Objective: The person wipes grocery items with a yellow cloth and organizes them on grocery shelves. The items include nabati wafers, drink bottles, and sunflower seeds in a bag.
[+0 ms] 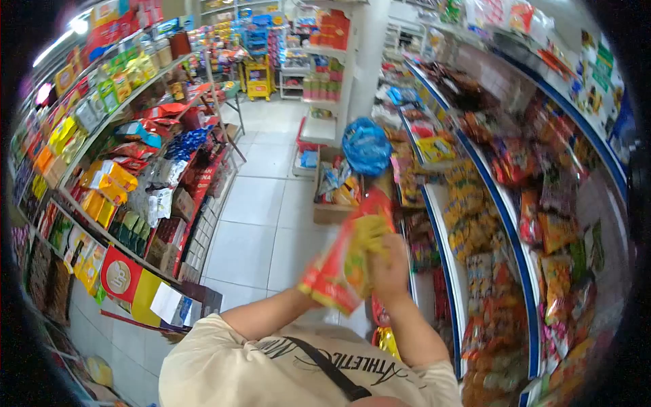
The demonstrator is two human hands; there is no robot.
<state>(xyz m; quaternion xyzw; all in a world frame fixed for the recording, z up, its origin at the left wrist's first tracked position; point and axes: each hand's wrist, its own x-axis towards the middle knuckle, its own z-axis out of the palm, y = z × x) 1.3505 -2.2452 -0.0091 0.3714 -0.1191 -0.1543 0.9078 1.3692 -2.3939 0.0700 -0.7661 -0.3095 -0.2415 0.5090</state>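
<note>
A red and yellow snack packet (342, 261) is held up tilted in front of my chest, slightly blurred. My right hand (390, 268) grips its right side, with the fingers closed on it. My left forearm reaches in from the left to the packet's lower edge; the left hand is hidden behind the packet. Beyond the packet, a blue plastic bag (367, 146) rests near a cardboard box (332, 214) that has several packets inside.
Shelves full of snack packets (471, 203) rise close on my right. Another packed shelf (129, 254) stands on the left. White floor tiles (247, 203) run between them, towards a white pillar (368, 61) and a yellow stand (258, 80) farther back.
</note>
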